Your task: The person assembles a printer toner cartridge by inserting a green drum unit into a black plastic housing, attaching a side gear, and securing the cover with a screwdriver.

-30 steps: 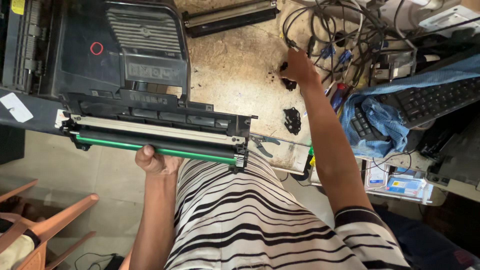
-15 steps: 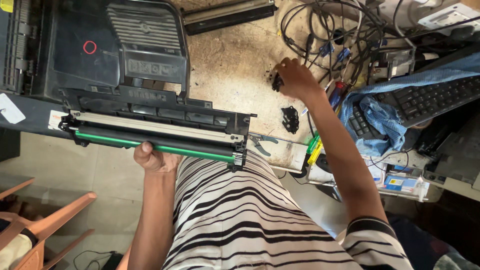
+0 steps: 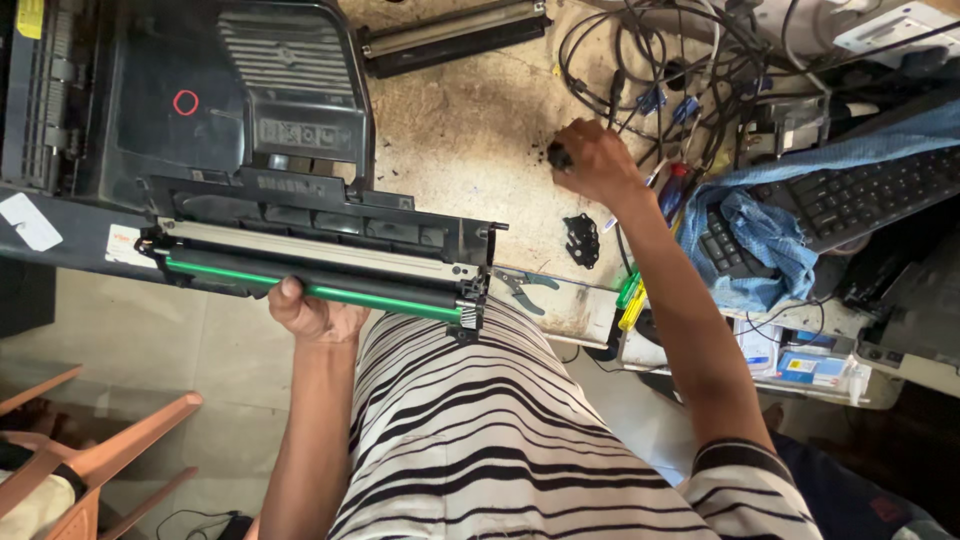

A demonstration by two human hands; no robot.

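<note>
My left hand (image 3: 312, 315) grips the underside of a long black toner cartridge (image 3: 320, 250) with a green drum roller (image 3: 330, 292), held level in front of my striped shirt. My right hand (image 3: 595, 160) is over the stained workbench (image 3: 470, 130), fingers closed on a small black part (image 3: 556, 156). Another small black plastic piece (image 3: 581, 240) lies on the bench just below that hand.
A black printer (image 3: 190, 100) sits at the left, a second long cartridge part (image 3: 455, 35) at the back. Tangled cables (image 3: 660, 70), a keyboard (image 3: 860, 195) under blue cloth (image 3: 755, 240), pliers (image 3: 525, 287) and screwdrivers (image 3: 630, 300) crowd the right. An orange chair (image 3: 100, 460) stands lower left.
My right hand has pulled back from the cables toward me, now closed on a small black part. The cartridge has shifted slightly in my left hand.
</note>
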